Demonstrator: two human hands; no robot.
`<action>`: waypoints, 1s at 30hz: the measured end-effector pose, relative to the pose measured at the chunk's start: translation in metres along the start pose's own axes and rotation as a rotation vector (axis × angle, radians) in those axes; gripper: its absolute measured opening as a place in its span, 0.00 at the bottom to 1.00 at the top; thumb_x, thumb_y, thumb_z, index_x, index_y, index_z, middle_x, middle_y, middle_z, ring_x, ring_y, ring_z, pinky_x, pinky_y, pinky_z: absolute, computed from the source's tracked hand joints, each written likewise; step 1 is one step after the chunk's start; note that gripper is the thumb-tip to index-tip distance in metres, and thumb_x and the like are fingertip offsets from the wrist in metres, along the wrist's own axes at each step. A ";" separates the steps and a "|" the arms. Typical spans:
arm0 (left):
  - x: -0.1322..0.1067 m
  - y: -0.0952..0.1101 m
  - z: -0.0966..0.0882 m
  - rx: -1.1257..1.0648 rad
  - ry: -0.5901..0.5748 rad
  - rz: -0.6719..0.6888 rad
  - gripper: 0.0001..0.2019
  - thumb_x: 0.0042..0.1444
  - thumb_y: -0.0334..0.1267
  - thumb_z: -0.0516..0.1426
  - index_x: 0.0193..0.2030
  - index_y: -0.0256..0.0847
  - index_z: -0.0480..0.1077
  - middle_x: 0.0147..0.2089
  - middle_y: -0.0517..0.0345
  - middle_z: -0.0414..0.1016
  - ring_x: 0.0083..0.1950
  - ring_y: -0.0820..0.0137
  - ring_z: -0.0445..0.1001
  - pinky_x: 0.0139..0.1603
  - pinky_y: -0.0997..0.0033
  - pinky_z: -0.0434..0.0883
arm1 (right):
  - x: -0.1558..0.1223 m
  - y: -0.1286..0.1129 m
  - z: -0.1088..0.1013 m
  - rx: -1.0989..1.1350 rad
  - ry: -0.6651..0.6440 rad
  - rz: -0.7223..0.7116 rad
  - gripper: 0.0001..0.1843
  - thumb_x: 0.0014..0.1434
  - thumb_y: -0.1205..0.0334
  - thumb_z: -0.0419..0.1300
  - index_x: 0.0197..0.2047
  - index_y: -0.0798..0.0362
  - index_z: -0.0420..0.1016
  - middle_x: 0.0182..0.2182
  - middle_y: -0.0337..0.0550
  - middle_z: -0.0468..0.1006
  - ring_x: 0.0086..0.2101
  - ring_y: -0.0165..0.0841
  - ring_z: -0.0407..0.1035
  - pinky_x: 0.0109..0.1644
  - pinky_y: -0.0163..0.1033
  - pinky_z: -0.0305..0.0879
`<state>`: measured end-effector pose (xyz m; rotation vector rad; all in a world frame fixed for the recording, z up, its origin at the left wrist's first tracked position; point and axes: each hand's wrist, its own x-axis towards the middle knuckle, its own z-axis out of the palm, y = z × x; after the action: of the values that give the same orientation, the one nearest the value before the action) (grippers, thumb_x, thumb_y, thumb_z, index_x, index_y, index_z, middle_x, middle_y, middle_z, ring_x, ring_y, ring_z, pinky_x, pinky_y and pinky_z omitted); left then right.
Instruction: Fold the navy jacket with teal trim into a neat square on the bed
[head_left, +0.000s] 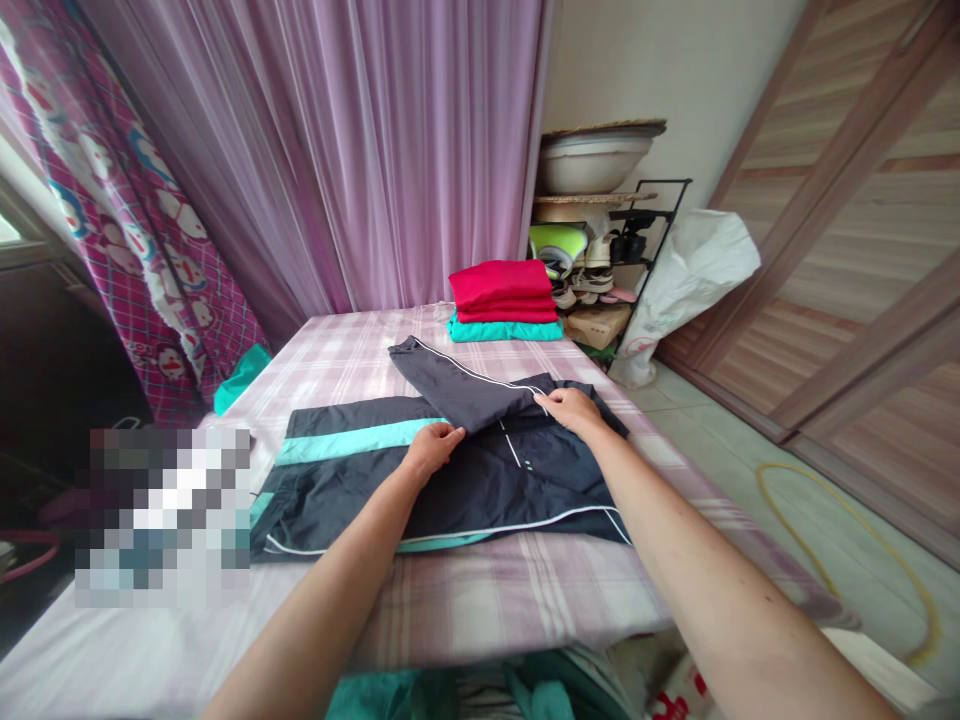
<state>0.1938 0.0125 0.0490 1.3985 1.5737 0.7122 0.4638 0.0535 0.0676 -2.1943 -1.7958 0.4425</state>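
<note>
A dark jacket [465, 490] with a turquoise band and white piping lies spread on a plaid cloth [480, 600]. One of its sleeves [469, 385] is folded over the body and points to the far left. My left hand [433, 449] is closed on the near edge of this sleeve, at the end of the turquoise band. Farther right, my right hand [571, 410] pinches the sleeve by its white piping near the shoulder. Beyond the jacket sits a stack of folded red clothes [501, 290] on top of a folded turquoise one [506, 330].
A purple curtain [390, 150] hangs behind the cloth-covered surface. At the back right stands a rack [649, 215] with shoes and a large basin [596, 160], beside a white sack [694, 270]. A yellow hose [885, 540] lies on the floor at right. The left side is partly pixelated.
</note>
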 end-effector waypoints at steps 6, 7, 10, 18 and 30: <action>-0.003 -0.002 -0.010 0.084 -0.057 0.010 0.10 0.52 0.45 0.63 0.27 0.41 0.75 0.16 0.66 0.62 0.17 0.76 0.60 0.19 0.75 0.53 | -0.011 -0.013 0.003 -0.114 0.247 -0.075 0.16 0.63 0.56 0.56 0.51 0.48 0.78 0.51 0.49 0.76 0.51 0.42 0.70 0.52 0.41 0.64; -0.003 -0.002 -0.015 0.088 -0.064 0.013 0.10 0.53 0.45 0.62 0.28 0.41 0.76 0.17 0.65 0.64 0.17 0.76 0.60 0.19 0.75 0.54 | -0.015 -0.019 0.002 -0.109 0.290 -0.151 0.17 0.64 0.58 0.55 0.52 0.48 0.77 0.52 0.49 0.76 0.52 0.42 0.69 0.55 0.42 0.63; 0.000 -0.001 -0.034 0.092 -0.039 0.022 0.10 0.53 0.45 0.61 0.29 0.41 0.77 0.19 0.65 0.65 0.18 0.78 0.60 0.19 0.76 0.55 | -0.029 -0.047 0.004 -0.071 0.319 -0.411 0.16 0.65 0.57 0.53 0.51 0.51 0.78 0.52 0.49 0.76 0.53 0.41 0.68 0.58 0.42 0.60; 0.010 -0.006 -0.075 0.225 0.140 0.110 0.13 0.58 0.45 0.56 0.41 0.40 0.77 0.27 0.62 0.74 0.24 0.74 0.70 0.27 0.76 0.67 | -0.058 -0.129 0.038 -0.215 0.064 -0.537 0.20 0.63 0.49 0.58 0.50 0.52 0.79 0.48 0.52 0.78 0.50 0.43 0.70 0.53 0.44 0.63; 0.040 -0.004 -0.083 1.144 0.295 0.485 0.29 0.59 0.27 0.51 0.68 0.49 0.64 0.71 0.49 0.61 0.67 0.55 0.65 0.62 0.55 0.68 | -0.080 -0.086 0.044 -0.018 0.262 -0.754 0.13 0.63 0.65 0.56 0.39 0.47 0.83 0.37 0.42 0.81 0.39 0.33 0.73 0.45 0.36 0.63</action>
<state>0.1201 0.0621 0.0726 2.6605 1.9994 0.2343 0.3545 -0.0077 0.0662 -1.3349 -2.2651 -0.0304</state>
